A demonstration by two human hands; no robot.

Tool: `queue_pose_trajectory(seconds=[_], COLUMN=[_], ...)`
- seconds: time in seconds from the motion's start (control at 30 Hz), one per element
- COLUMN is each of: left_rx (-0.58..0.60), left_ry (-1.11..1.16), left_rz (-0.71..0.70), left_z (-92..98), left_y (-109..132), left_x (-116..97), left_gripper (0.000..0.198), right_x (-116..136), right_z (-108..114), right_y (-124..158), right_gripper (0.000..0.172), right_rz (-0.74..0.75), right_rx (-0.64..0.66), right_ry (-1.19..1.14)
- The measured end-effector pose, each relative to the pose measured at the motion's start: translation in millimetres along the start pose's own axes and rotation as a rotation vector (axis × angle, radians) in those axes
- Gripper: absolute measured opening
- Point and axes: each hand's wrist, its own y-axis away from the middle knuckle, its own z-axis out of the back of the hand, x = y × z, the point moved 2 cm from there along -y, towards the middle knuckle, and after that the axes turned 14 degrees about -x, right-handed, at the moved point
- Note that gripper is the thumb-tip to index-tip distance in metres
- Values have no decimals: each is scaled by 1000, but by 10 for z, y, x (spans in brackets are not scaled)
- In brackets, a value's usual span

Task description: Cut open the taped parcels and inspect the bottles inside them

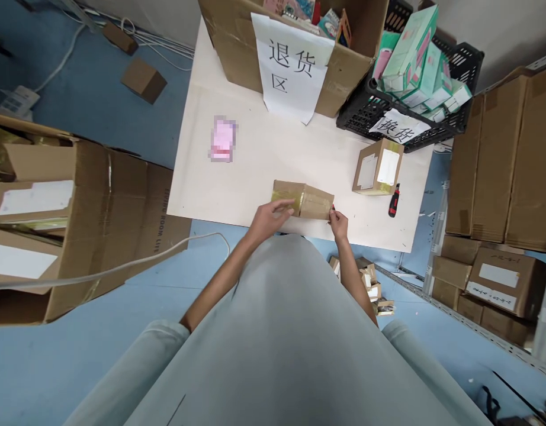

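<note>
A small brown cardboard box (316, 202) with yellowish tape lies at the front edge of the white table (255, 136). My left hand (269, 220) grips its left end, fingers over the top and thumb at the near side. At the box's right corner, my right hand (339, 225) is closed in a pinch. A tiny dark and red bit shows at those fingertips, too small to name. Farther right stands another taped carton (366, 171) with white labels. Beside that carton lies a red and black utility knife (393, 202).
At the back are a large open carton (237, 53) of goods and a black crate (357, 103) of green boxes. A pixelated pink item (222, 140) lies left. A big carton (122, 207) stands left on the floor; stacked cartons (486, 160) stand right. A white cable (135, 263) crosses the left.
</note>
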Motion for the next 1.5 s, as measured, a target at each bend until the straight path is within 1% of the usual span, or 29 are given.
queue_pose_trajectory(seconds=[0.1,0.17,0.23,0.33,0.4,0.5,0.63,0.77,0.83,0.93,1.03,1.1,1.2,1.27,1.33,1.4,1.5], left_rx=[60,81,79,39,5,-49,-111,-145,-190,-281,-365,-418,-478,-503,-519,-536,-544], left_ry=[-62,-104,-147,-197,-229,-286,-359,-380,-386,-385,-375,-366,-334,-303,-262,-210,-129], left_rz=[-50,-76,-101,-180,-222,-194,-130,-185,-189,-135,-52,16,104,137,155,182,241], left_z=[-113,-104,-45,82,165,286,458,617,706,863,1016,1094,1161,1178,1180,1164,1092], left_y=[59,62,44,11,-6,-52,-176,-300,-345,-401,-453,-484,-507,-502,-482,-454,-406], left_x=[-117,-123,-89,8,118,364,702,868,917,1007,1113,1172,1223,1234,1233,1223,1174], left_gripper=[43,45,48,51,50,47,44,36,32,30,27,22,12,6,2,3,12], right_x=[-29,-19,4,58,112,235,452,691,843,1124,1428,1599,1747,1774,1753,1697,1554], right_z=[22,15,-2,-51,-110,-246,-427,-473,-470,-515,-657,-782,-921,-942,-901,-812,-636], right_y=[-1,19,56,134,206,362,660,941,1066,1278,1529,1683,1829,1845,1788,1658,1370], right_gripper=[69,69,67,65,66,64,57,56,54,50,45,44,44,43,42,40,36], right_rz=[-1,0,3,11,20,87,219,326,410,557,707,794,871,886,876,844,758], right_rx=[-27,-42,-54,-68,-79,-106,-182,-237,-228,-210,-182,-138,-92,-87,-92,-96,-92], right_ry=[19,17,5,-25,-41,-52,1,128,177,252,318,369,446,461,440,397,315])
